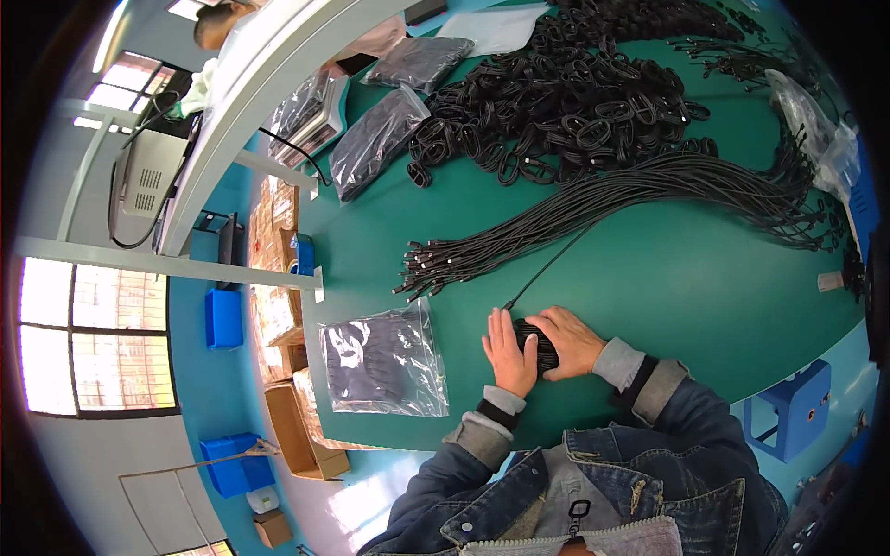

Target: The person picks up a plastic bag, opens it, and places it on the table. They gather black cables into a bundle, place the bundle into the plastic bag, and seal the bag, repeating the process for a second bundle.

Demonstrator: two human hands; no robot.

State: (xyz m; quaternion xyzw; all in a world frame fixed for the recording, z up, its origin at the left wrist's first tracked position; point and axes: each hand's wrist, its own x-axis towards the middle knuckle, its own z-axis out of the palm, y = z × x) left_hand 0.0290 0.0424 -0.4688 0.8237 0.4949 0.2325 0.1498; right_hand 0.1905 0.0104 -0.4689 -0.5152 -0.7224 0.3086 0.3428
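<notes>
Between my two hands is a black ribbed bundle of cable [536,347] at the table's near side. My left hand [510,354] presses along its left side, fingers straight and thumb on the bundle. From the right, my right hand [573,343] curls around it, with some fingertips hidden. One thin black cable [547,267] runs from just beyond my left fingertips up toward a long bunch of straight black cables [593,206]. A clear plastic bag [385,361] with dark contents lies left of my left hand.
On the green table [686,287], a big heap of coiled black cables [565,111] lies at the back. Filled plastic bags [378,139] sit at the back left near a white metal frame [222,269]. A blue stool [788,412] stands at the right; cardboard boxes [301,426] are on the left.
</notes>
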